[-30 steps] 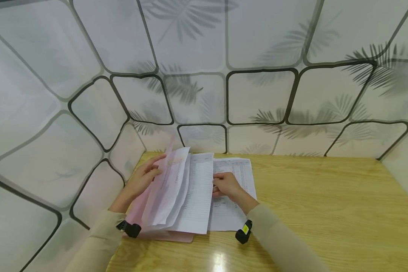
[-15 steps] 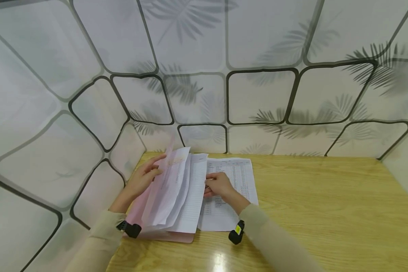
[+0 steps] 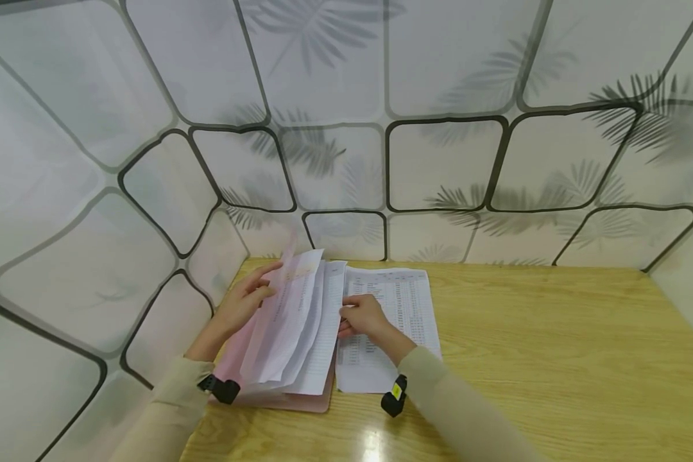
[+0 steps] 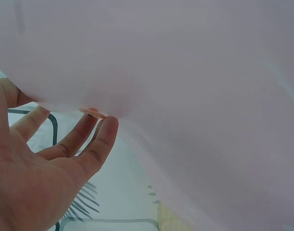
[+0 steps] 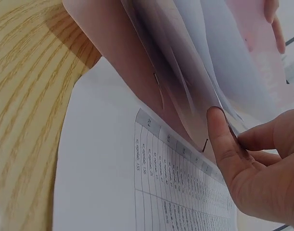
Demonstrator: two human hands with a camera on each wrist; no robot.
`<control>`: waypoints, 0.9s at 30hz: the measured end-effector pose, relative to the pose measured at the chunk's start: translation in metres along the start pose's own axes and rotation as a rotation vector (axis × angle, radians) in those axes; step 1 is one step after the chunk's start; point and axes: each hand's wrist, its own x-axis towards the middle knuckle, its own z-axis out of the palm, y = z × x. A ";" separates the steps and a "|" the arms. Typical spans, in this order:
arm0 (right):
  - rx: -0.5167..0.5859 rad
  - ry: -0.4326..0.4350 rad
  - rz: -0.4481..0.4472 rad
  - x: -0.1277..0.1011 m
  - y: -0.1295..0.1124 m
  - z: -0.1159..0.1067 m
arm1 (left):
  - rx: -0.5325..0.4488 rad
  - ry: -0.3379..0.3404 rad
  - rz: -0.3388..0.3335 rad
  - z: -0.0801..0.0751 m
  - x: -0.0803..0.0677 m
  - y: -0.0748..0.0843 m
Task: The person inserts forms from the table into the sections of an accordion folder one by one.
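A pink folder [image 3: 306, 403] lies open at the left of the table, with several printed sheets [image 3: 289, 321] fanned upward inside. My left hand [image 3: 239, 311] holds its raised translucent pink cover [image 4: 185, 72] by the edge; part of that grip is hidden behind the cover. Between thumb and fingers, my right hand [image 3: 362, 317] pinches the free edge of a printed sheet [image 3: 323, 333], tilted up toward the left. Below that hand, a printed table page [image 3: 407, 308] lies flat beside the folder. Two small metal pieces like staples show near the lifted sheet in the right wrist view.
The wood-grain table [image 3: 543, 346] extends to the right of the papers. A patterned wall covering [image 3: 439, 167] rises behind the table and along its left side. Black cameras sit on both wrists, the right one [image 3: 394, 398] near the flat page's lower edge.
My right hand has moved left, carrying the pinched sheet's edge toward the folder. More of the flat page and the folder's right edge now show. The left hand stays in place.
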 end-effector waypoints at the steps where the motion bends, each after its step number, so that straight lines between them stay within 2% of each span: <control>1: 0.000 -0.001 -0.003 0.000 0.000 0.001 | -0.002 -0.002 0.002 0.000 0.000 0.000; 9: -0.002 -0.039 -0.011 -0.003 -0.001 0.006 | 0.001 0.000 0.012 0.000 -0.001 0.001; 20: -0.012 -0.134 -0.041 -0.003 -0.001 0.011 | -0.006 0.010 0.040 0.000 -0.002 0.001; 27: 0.000 -0.151 -0.052 -0.001 0.001 0.014 | 0.000 0.012 0.035 0.000 -0.002 0.001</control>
